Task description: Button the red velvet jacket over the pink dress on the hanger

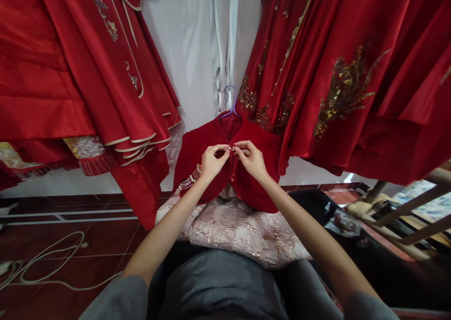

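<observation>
A short dark-red jacket [197, 144] hangs in front of me on a purple hanger [232, 105]. At the top of its front opening, my left hand [214, 161] pinches one side of a small shiny button fastening [231, 149] between thumb and fingertips. My right hand [252, 160] is closed in a pinch on the other side, almost touching the left. Lower on the same opening is another small fastening [231, 179]. Beaded fringe [190, 178] trims the jacket near my left wrist. Fingertips partly cover the fastening, so I cannot tell whether it is joined.
Pale pink brocade fabric [246, 226] lies across my lap, under the jacket. Red garments [105, 75] hang at left, and embroidered red skirts [324, 66] at right. A white cable [52, 259] coils on the tiled floor. A wooden rack [405, 216] stands at right, near a plastic bag [343, 223].
</observation>
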`<action>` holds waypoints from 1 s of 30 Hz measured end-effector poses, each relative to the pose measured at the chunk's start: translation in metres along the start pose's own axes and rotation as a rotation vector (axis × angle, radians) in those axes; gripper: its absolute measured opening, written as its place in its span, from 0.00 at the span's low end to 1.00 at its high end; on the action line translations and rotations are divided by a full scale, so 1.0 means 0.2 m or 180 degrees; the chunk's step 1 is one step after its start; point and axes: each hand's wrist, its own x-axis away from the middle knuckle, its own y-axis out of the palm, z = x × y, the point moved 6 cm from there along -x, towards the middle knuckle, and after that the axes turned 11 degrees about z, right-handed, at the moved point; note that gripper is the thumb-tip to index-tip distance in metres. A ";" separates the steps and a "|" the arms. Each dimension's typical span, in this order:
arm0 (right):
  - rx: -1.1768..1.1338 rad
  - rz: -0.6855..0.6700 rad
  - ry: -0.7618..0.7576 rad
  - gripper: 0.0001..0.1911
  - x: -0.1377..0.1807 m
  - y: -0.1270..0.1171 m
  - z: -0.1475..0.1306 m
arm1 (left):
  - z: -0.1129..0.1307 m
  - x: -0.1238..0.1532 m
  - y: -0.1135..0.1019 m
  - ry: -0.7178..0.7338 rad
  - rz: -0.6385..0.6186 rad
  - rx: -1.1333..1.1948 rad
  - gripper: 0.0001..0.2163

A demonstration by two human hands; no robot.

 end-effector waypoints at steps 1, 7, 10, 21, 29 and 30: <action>0.0050 0.0037 -0.0025 0.13 0.00 0.00 0.00 | 0.03 0.00 -0.01 0.0096 0.0032 -0.0178 0.07; 0.0166 0.0170 -0.0117 0.12 -0.01 0.01 0.00 | 0.11 0.01 -0.04 0.0289 0.0185 -0.0762 0.06; 0.0143 0.0182 -0.0049 0.13 -0.02 0.01 0.00 | 0.08 0.00 -0.02 0.0203 0.0143 -0.0533 0.06; 0.0081 0.0275 0.0423 0.19 -0.01 0.00 0.05 | 0.02 0.00 0.02 0.0087 0.0229 -0.0281 0.06; 0.0095 0.0161 0.0341 0.20 -0.02 0.01 0.06 | 0.06 -0.01 0.00 0.0592 0.0056 -0.0753 0.06; 0.0100 0.0164 0.0322 0.20 -0.02 0.01 0.07 | 0.05 -0.01 0.00 0.0635 0.0036 -0.0819 0.06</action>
